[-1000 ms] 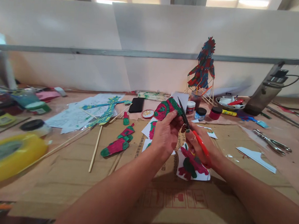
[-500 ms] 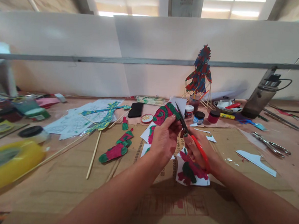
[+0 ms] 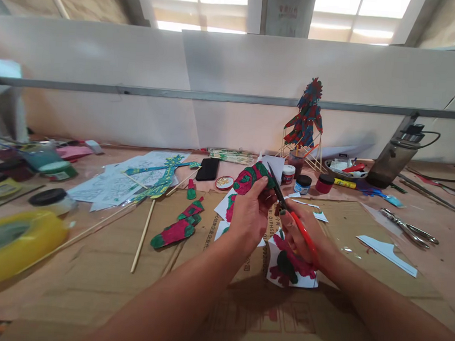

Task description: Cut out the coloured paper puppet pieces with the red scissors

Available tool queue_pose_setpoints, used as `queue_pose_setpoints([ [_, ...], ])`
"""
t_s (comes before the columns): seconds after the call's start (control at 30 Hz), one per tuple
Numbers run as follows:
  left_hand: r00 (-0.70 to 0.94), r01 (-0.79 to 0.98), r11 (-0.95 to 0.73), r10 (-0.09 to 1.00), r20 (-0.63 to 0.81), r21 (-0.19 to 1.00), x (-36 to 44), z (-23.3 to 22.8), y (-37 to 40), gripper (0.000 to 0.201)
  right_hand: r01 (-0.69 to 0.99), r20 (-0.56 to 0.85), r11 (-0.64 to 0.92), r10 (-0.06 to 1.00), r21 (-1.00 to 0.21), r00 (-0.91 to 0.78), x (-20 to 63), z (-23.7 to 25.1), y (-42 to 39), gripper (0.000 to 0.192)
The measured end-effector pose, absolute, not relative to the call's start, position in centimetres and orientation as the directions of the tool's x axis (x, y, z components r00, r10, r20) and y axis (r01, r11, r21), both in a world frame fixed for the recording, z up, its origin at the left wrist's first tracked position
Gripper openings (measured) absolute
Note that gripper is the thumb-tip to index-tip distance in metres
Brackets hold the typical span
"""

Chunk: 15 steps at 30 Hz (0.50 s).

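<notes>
Cutout half-hidden in left hand; scissors gripped by right hand, handles hidden.

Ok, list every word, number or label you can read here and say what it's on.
"OPHSO", partly hidden: printed sideways on the cardboard sheet, between the left hand and right hand.
Red printed marks on the cardboard's near edge: too blurred to read.
Paint jar labels: too small.
Sign on the pillar: unreadable.

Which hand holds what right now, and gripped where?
Left hand pinches the red-and-green paper cutout by its lower edge. Right hand holds the scissors by the red handles, blades pointing up at the cutout.
</notes>
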<state>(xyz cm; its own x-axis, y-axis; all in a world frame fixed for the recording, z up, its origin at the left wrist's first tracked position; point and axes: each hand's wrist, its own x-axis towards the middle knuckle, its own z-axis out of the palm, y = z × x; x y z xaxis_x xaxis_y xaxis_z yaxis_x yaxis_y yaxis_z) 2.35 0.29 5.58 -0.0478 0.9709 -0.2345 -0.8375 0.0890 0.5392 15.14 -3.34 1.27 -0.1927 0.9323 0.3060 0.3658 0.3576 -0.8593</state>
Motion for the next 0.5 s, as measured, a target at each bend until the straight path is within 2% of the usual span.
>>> queue_pose_setpoints([
  [0.23,-0.021,-0.806,0.076,0.987,-0.157,0.587,2.26,5.05,0.26,0.017,0.358,0.333,0.392,0.918,-0.847,-0.217,15.19,1.86,-3.38,0.050],
  [0.5,-0.033,-0.803,0.083,0.983,-0.183,0.591,2.32,5.32,0.13,0.016,0.346,0.341,0.393,0.918,-0.852,-0.205,15.38,1.63,-3.26,0.047],
])
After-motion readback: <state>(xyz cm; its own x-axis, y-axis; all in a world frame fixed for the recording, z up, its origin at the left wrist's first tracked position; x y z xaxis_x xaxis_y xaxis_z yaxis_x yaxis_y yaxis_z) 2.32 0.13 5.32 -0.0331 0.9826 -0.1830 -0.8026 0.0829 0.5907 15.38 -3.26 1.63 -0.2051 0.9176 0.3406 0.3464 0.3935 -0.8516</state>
